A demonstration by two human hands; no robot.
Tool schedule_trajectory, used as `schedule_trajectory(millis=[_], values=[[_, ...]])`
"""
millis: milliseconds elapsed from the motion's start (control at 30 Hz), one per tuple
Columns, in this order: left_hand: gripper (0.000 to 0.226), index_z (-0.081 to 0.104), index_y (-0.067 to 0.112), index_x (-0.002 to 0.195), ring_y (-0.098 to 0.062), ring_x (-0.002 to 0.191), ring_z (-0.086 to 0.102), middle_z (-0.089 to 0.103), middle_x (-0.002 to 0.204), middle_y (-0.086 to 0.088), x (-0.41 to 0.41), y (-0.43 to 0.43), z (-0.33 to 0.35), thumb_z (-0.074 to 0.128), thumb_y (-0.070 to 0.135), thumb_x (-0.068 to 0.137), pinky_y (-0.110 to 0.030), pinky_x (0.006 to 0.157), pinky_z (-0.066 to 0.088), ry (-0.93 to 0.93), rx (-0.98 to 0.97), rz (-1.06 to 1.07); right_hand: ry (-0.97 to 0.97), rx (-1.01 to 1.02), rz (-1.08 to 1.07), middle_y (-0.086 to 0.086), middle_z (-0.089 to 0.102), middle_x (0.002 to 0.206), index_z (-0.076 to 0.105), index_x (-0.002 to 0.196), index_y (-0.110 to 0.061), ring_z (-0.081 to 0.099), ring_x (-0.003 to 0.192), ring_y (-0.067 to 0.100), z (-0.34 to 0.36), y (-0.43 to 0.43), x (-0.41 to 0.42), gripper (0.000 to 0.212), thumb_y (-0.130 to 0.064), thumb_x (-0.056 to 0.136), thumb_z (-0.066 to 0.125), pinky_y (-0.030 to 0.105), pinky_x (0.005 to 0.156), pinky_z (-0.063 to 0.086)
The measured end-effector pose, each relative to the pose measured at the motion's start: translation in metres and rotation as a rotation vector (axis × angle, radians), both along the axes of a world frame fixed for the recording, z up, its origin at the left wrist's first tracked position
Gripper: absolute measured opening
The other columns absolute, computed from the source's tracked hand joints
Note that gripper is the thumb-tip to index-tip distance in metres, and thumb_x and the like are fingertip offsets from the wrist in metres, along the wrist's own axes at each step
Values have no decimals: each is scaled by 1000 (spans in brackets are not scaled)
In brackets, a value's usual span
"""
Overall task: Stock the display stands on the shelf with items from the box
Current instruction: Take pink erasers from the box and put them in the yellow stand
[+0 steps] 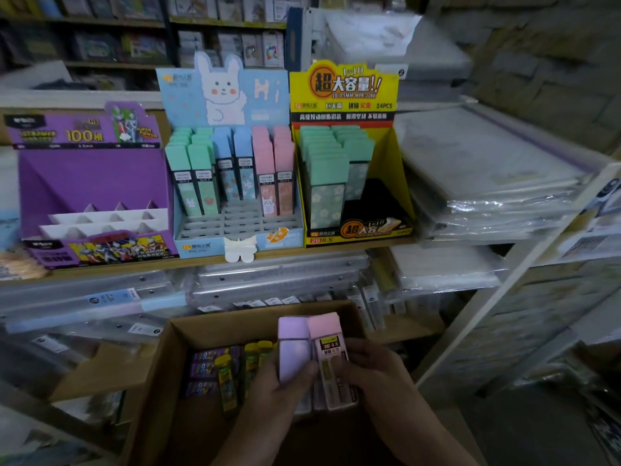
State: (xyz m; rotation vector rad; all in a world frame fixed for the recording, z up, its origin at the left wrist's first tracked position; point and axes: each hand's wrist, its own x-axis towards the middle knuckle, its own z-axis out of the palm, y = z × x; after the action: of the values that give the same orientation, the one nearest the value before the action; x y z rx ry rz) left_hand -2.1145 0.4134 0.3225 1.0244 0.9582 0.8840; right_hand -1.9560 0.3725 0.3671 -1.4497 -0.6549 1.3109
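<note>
Over the open cardboard box (188,334) my left hand (272,391) grips a lilac lead case (292,348) and my right hand (373,375) grips a pink lead case (331,358), the two side by side. More cases, purple and yellow-green (225,368), lie in the box. On the shelf above stand three display stands: a purple one (90,183) with bare slots, a blue rabbit one (232,183) part filled with green, blue and pink cases, and a yellow one (353,183) holding green cases at its left and back.
Stacks of clear plastic folders (487,169) lie on the shelf right of the yellow stand and on the shelf below (235,284). A white shelf frame (504,297) slants down at the right. Further shelves of goods stand behind.
</note>
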Motion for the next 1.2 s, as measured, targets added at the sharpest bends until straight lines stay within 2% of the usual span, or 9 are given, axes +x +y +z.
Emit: schedule_trajectory(millis=[167, 367, 500, 600, 700, 833, 967, 1067, 1200], values=[[50, 78, 41, 107, -17, 102, 75, 79, 108, 2, 2, 5, 36, 87, 39, 58, -26, 81, 59, 7, 112, 19, -12, 115, -31, 19, 77, 95, 75, 102, -4, 74, 90, 38, 30, 4, 0, 17, 2, 90, 65, 50, 83, 59], [39, 81, 42, 96, -10, 92, 76, 81, 97, 3, 3, 4, 83, 90, 14, 72, -13, 69, 55, 8, 185, 28, -213, 254, 101, 3, 79, 96, 78, 92, -28, 76, 89, 20, 64, 5, 12, 24, -6, 91, 68, 30, 71, 60], [32, 82, 22, 89, -8, 80, 77, 81, 89, 0, 7, 3, 105, 85, -2, 67, -12, 61, 55, 8, 192, 50, -245, 319, 187, 5, 78, 99, 76, 96, -31, 76, 91, 22, 84, 10, 26, 20, -13, 87, 75, 31, 73, 60], [33, 83, 23, 85, -11, 80, 77, 81, 89, -3, 12, 6, 118, 86, 6, 57, -13, 61, 56, -11, 228, 51, -211, 332, 260, 9, 78, 100, 75, 95, -28, 76, 93, 26, 98, 13, 39, 21, -21, 76, 79, 34, 76, 60], [46, 80, 22, 98, -14, 85, 77, 81, 94, -4, 18, 9, 126, 84, 14, 53, -14, 65, 57, -5, 266, 27, -220, 348, 307, 12, 77, 100, 73, 92, -23, 76, 93, 28, 112, 16, 54, 20, -20, 74, 81, 37, 76, 60], [47, 78, 20, 100, -12, 80, 77, 81, 91, -3, 29, 12, 140, 83, 14, 54, -13, 62, 57, -5, 257, 56, -210, 392, 328, 17, 76, 101, 64, 106, -6, 75, 93, 32, 127, 22, 71, 40, -12, 71, 84, 41, 79, 61], [38, 73, 32, 86, 2, 61, 72, 78, 73, 13, 38, 18, 153, 80, -2, 73, -8, 49, 51, 3, 196, 93, -177, 457, 396, 19, 73, 111, 55, 123, -9, 72, 103, 36, 141, 26, 85, 50, 0, 81, 78, 46, 82, 60], [41, 68, 36, 89, 8, 58, 69, 74, 67, 23, 43, 22, 159, 80, 0, 75, -12, 53, 51, 12, 183, 117, -189, 506, 384, 21, 72, 112, 56, 124, -10, 70, 102, 42, 151, 31, 96, 48, -2, 82, 77, 59, 80, 58], [28, 79, 32, 77, 0, 67, 73, 79, 79, 11, 52, 24, 164, 84, 13, 57, -8, 51, 52, -2, 221, 173, -216, 613, 307, 19, 73, 95, 65, 110, -6, 70, 76, 31, 171, 42, 109, 25, -7, 86, 71, 32, 55, 54]])
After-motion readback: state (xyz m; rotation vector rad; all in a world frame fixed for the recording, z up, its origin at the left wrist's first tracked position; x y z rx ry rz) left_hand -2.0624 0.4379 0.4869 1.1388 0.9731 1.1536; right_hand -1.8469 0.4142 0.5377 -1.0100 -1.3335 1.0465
